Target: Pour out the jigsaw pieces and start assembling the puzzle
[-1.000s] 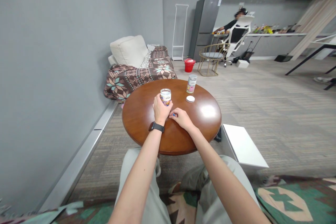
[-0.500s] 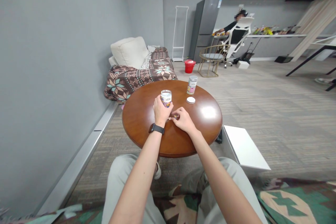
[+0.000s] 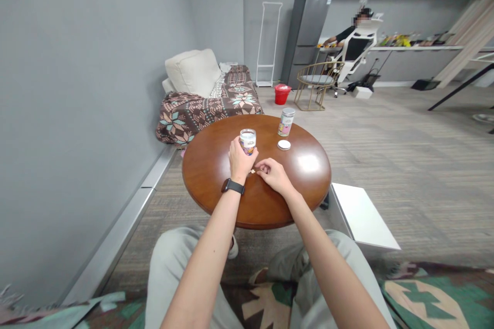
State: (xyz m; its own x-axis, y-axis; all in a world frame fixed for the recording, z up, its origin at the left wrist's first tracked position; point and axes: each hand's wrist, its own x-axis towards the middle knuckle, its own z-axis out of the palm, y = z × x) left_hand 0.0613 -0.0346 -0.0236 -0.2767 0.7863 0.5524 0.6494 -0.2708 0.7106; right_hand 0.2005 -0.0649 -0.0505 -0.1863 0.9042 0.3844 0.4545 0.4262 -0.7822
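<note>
My left hand is wrapped round an uncovered jar with a colourful printed label, upright over the table's middle. Just right of that wrist lies a small pale piece, shaped like a jigsaw piece, on the round brown table. Beside it my right hand is low over the wood, thumb and fingers drawn together; what they hold, if anything, is hidden. A white round lid lies flat beyond the right hand. Behind that lid stands a second printed jar with its silver lid on.
A white box stands on the floor right of the table. Behind the table are a couch with a patterned cover, a red bucket and a wire chair. A person sits farther back by the counter.
A small colourful piece seen at my right fingertips is now hidden from sight. The right hand has shifted slightly away from the left wrist. My left hand still holds the jar.
</note>
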